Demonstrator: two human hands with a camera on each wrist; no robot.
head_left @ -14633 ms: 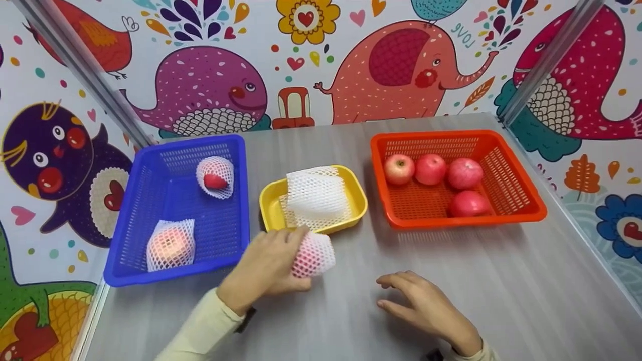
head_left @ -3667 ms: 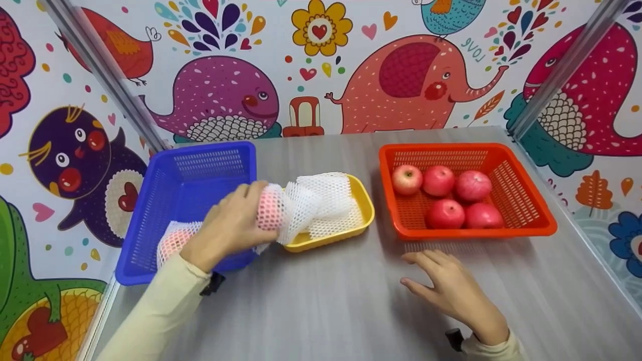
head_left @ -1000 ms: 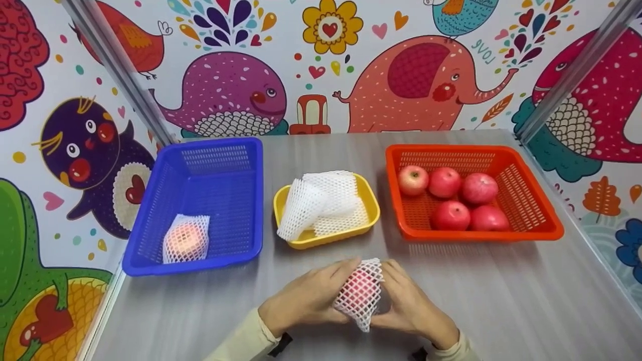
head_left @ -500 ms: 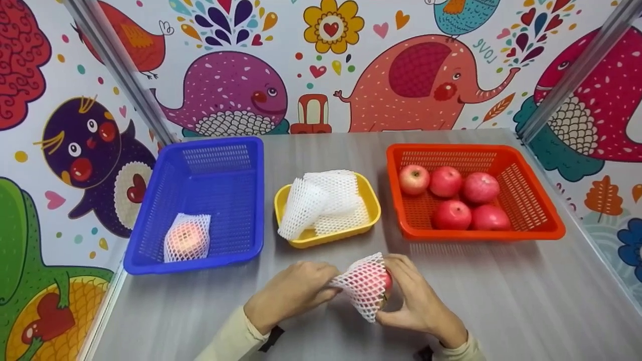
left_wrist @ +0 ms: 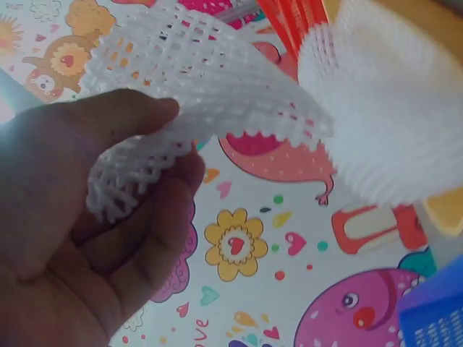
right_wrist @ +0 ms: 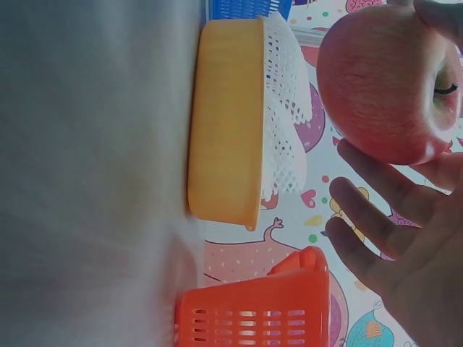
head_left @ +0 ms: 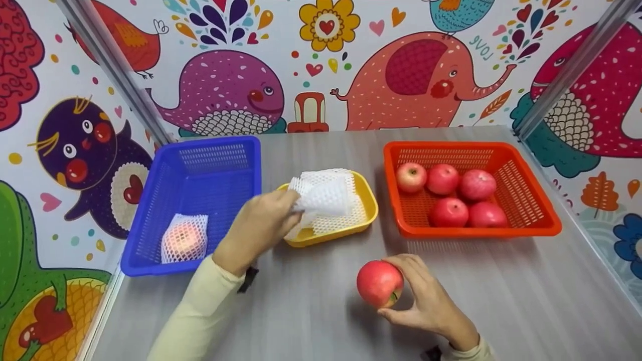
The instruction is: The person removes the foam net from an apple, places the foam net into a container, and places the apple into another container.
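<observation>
Over the yellow basket (head_left: 372,203), my left hand (head_left: 258,225) pinches a white foam fruit net (left_wrist: 195,76) between thumb and fingers. The net hangs limp, with other white nets (head_left: 333,200) lying in the basket just beyond it. My right hand (head_left: 431,301) holds a bare red apple (head_left: 378,282) above the table, fingers on its far side and thumb beneath. The right wrist view shows the apple's stem hollow turned towards the palm. One apple in a foam net (head_left: 184,239) sits in the near left part of the blue basket (head_left: 255,200).
At the right stands an orange-red basket (head_left: 479,232) with several bare apples (head_left: 449,212). All the baskets stand on a grey table (head_left: 321,306). Walls printed with cartoon animals (head_left: 233,90) rise behind and at both sides, joined by metal posts (head_left: 120,75).
The net has come off the apple; my left hand has carried it up-left to the yellow basket. Since the earliest frame, the orange-red basket gained an apple and the blue basket lost one.
</observation>
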